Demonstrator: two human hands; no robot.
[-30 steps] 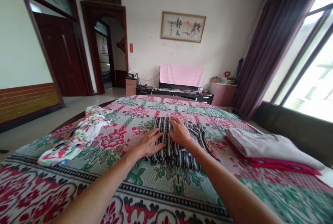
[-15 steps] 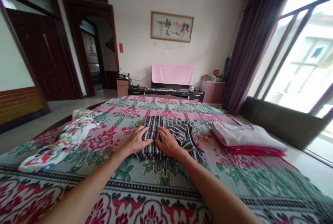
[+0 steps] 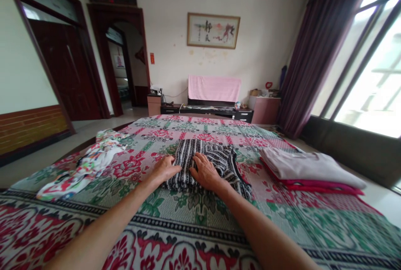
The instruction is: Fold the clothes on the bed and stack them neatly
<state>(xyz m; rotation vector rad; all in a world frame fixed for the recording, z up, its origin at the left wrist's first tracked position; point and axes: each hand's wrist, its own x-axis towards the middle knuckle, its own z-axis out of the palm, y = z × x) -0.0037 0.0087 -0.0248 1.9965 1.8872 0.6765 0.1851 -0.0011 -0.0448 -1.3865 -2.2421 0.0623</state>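
A black-and-white striped knit garment (image 3: pixel 188 155) lies partly folded on the patterned bedspread (image 3: pixel 200 215), straight in front of me. Its right side is bunched in curved folds. My right hand (image 3: pixel 205 171) rests flat on top of the garment, fingers spread and pointing away from me. At the garment's left edge is my left hand (image 3: pixel 164 169), its thumb apart from the fingers and reaching over the striped cloth. The fingertips of that hand are partly hidden along the edge.
On the right sits a folded stack with a light grey garment (image 3: pixel 307 165) over red cloth (image 3: pixel 326 186). A crumpled white, multicoloured cloth (image 3: pixel 90 163) lies on the left. Beyond the bed stands a low cabinet (image 3: pixel 244 115) and a pink-draped screen (image 3: pixel 214 88).
The view has turned slightly left, so the room sits further right. My left hand has shifted a little left against the garment. My right hand stays on the striped cloth.
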